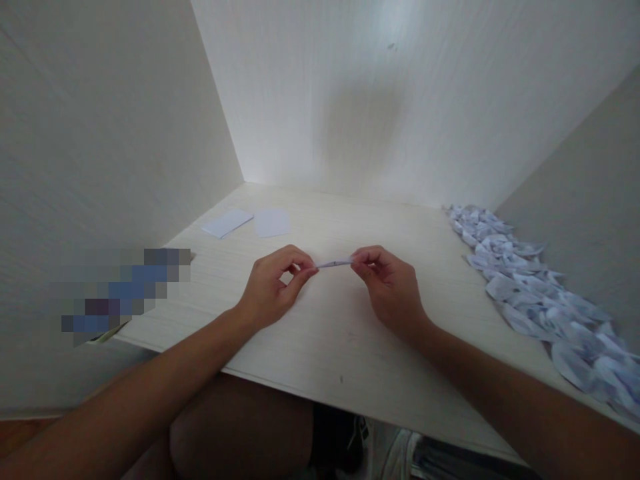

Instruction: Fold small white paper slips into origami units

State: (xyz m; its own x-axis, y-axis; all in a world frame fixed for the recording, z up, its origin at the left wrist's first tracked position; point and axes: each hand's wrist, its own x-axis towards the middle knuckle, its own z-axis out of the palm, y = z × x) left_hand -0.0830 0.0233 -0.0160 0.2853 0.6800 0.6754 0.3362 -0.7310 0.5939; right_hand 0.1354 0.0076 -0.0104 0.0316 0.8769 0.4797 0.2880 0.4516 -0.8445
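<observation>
A thin, pale strip of folded paper (335, 263) stretches level between my two hands, just above the table. My left hand (280, 283) pinches its left end between thumb and fingers. Its right end is pinched the same way by my right hand (390, 283). The strip shows nearly edge-on, so its folds are hard to make out. Beyond my left hand lie a white rectangular stack of paper (227, 223) and, beside it, a single white sheet (272, 223) with rounded corners.
Along the right wall runs a long heap of folded white paper pieces (540, 293). A blurred-out bluish item (135, 287) lies at the table's left edge. Pale walls enclose the white table (320, 360) at the back and both sides. My legs are below its front edge.
</observation>
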